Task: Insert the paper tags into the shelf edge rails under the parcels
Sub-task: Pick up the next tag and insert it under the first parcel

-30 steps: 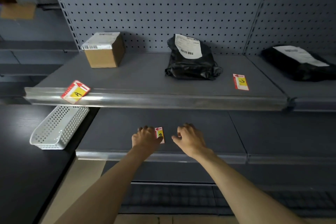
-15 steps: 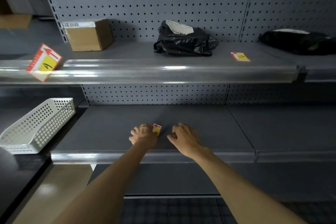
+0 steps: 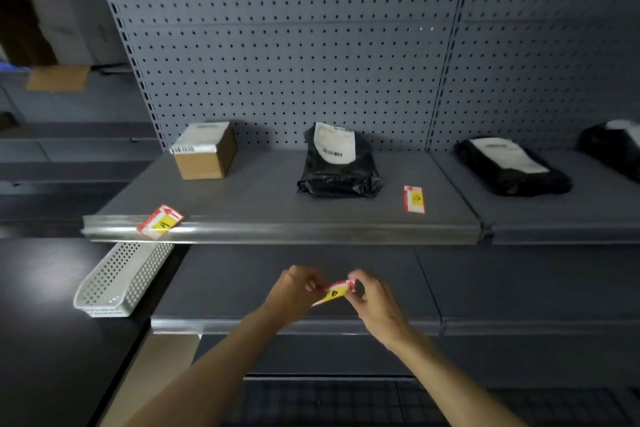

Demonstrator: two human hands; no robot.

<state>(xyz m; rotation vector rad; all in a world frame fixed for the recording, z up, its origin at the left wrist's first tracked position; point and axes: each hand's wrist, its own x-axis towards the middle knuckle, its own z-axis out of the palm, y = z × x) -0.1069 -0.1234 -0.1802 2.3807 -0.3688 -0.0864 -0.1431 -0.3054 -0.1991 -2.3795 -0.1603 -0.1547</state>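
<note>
Red-yellow tag (image 3: pixel 334 292) tilted, above lower shelf (image 3: pixel 228 284)

White perforated basket (image 3: pixel 121 282) rests on a dark counter (image 3: pixel 52 340) at left, beside the lower shelf. Grey pegboard (image 3: pixel 294 62) backs the shelving. An open cardboard box (image 3: pixel 31 35) sits far left in the background, blurred.

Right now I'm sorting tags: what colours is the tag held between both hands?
Red and white with a yellow patch, seen in the head view.

Glossy metal shelf rail (image 3: pixel 311 230), matt cardboard box (image 3: pixel 204 152), shiny black plastic bag (image 3: pixel 337 177) — perforated white plastic basket (image 3: pixel 121 281)
</note>
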